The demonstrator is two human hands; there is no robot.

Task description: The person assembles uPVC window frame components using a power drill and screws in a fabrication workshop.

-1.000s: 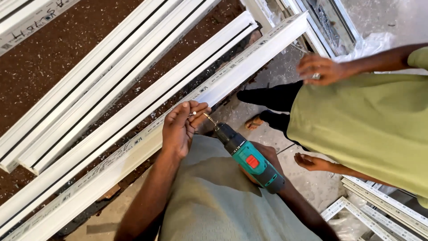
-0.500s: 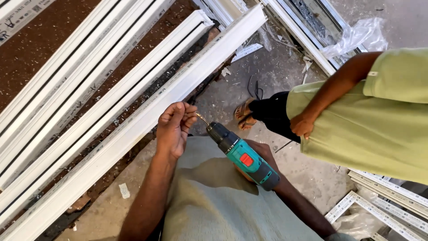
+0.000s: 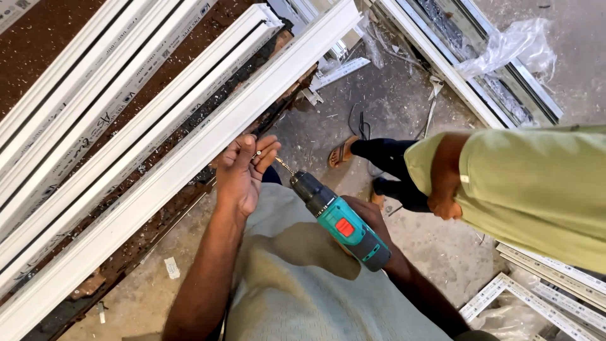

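Observation:
My right hand point(image 3: 369, 218) grips a teal and black cordless drill point(image 3: 338, 218) whose bit points up-left at my left hand. My left hand point(image 3: 243, 173) pinches a small screw point(image 3: 257, 153) between fingertips, right at the drill's bit tip point(image 3: 281, 163). Both hands hover just beside a long white plastic frame profile point(image 3: 189, 158) that runs diagonally across the view. My grey shirt fills the bottom centre.
Several more white profiles point(image 3: 95, 95) lie parallel at the upper left over brown ground. Another person in a green shirt point(image 3: 530, 189) and dark trousers stands at the right, one fist point(image 3: 445, 207) hanging. Frame pieces and crumpled plastic wrap point(image 3: 505, 47) lie at the top right.
The view has shifted, so the profiles and the other person sit further right and lower. The other person's arm has dropped to their side. My hands stay together at the screw and bit.

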